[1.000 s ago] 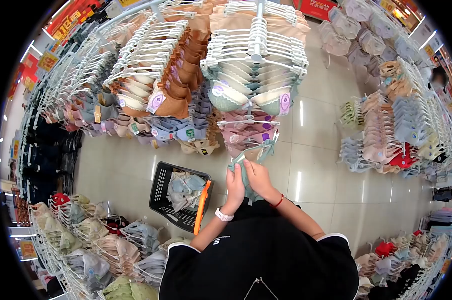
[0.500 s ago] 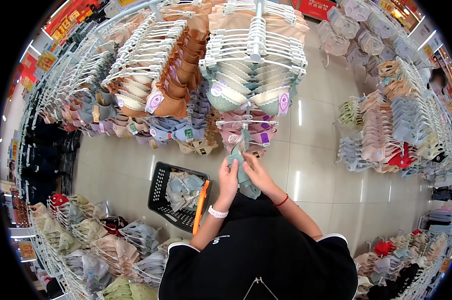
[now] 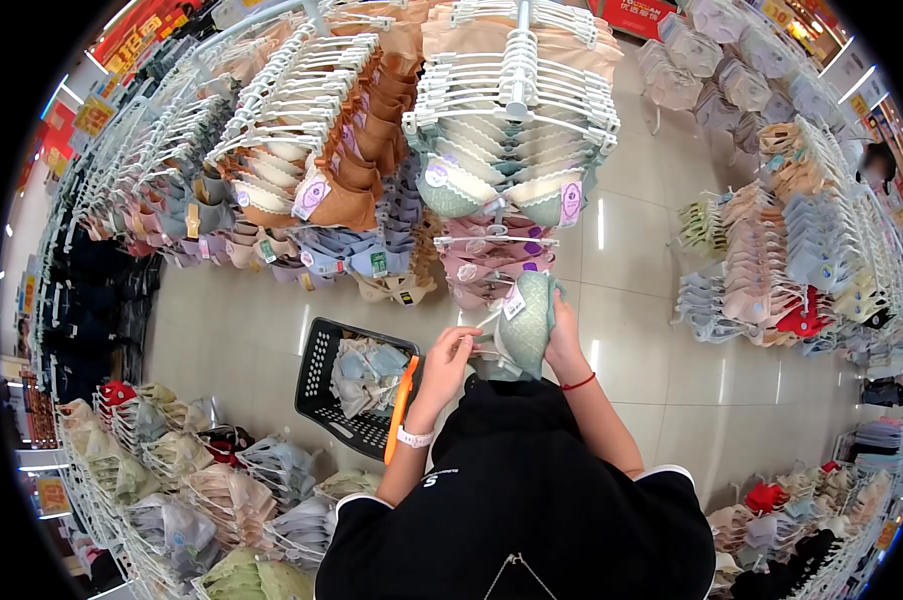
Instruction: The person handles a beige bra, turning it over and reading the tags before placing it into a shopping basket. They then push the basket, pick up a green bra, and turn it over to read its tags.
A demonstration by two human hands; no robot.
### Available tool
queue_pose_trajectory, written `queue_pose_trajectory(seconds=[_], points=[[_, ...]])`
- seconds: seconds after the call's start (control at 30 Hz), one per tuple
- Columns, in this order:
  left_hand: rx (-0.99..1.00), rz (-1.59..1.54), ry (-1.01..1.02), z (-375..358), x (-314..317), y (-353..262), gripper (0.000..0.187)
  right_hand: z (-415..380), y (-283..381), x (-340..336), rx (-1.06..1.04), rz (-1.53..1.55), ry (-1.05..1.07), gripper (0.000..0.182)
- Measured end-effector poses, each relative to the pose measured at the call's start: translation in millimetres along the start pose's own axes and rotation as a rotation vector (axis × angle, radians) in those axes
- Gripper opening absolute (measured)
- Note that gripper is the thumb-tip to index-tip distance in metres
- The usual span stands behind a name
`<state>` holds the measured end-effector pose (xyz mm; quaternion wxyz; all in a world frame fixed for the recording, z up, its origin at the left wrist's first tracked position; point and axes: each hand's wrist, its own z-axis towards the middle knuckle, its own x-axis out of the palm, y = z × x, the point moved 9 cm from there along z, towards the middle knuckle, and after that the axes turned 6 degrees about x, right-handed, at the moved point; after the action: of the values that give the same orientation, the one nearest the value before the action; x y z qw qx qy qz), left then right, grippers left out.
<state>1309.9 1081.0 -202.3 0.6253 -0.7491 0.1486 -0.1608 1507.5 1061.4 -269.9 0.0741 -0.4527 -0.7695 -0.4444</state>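
A green bra (image 3: 523, 325) with a white and purple tag is held up in front of my chest, its cups facing up. My right hand (image 3: 563, 328) grips its right edge, with the fingers partly hidden behind the cup. To the left of the cups, my left hand (image 3: 449, 362) has its fingers closed on a thin pale strap or hanger part of the bra. Just beyond, pink bras (image 3: 476, 262) hang on a low rail, below a row of green and cream bras (image 3: 458, 185) on white hangers.
A black basket (image 3: 316, 372) with an orange handle (image 3: 401, 408) stands on the floor at my left, pale garments (image 3: 369, 372) inside. Orange-brown bras (image 3: 346, 195) hang front left. More racks (image 3: 751, 260) line the right side. A person's head (image 3: 878, 162) shows far right.
The green bra, folded between both hands before, is now spread with its cups showing. My right hand has moved up and right to its edge; my left hand has shifted slightly left and down.
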Motion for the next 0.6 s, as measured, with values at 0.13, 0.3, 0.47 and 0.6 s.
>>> queue_pose_trajectory(seconds=[0.13, 0.3, 0.47, 0.6], points=[[0.125, 0.383, 0.246, 1, 28, 9, 0.037, 1, -11, 8, 0.127, -0.032, 0.148, 0.039], [0.206, 0.165, 0.110, 0, 56, -4, 0.039, -29, -6, 45, 0.179, -0.142, 0.242, 0.034], [0.084, -0.176, -0.195, 5, 26, 4, 0.038, -35, 39, 47, -0.022, -0.314, 0.170, 0.029], [0.078, -0.133, -0.261, 9, 1, 2, 0.036, -31, 47, 33, -0.071, -0.206, 0.172, 0.031]])
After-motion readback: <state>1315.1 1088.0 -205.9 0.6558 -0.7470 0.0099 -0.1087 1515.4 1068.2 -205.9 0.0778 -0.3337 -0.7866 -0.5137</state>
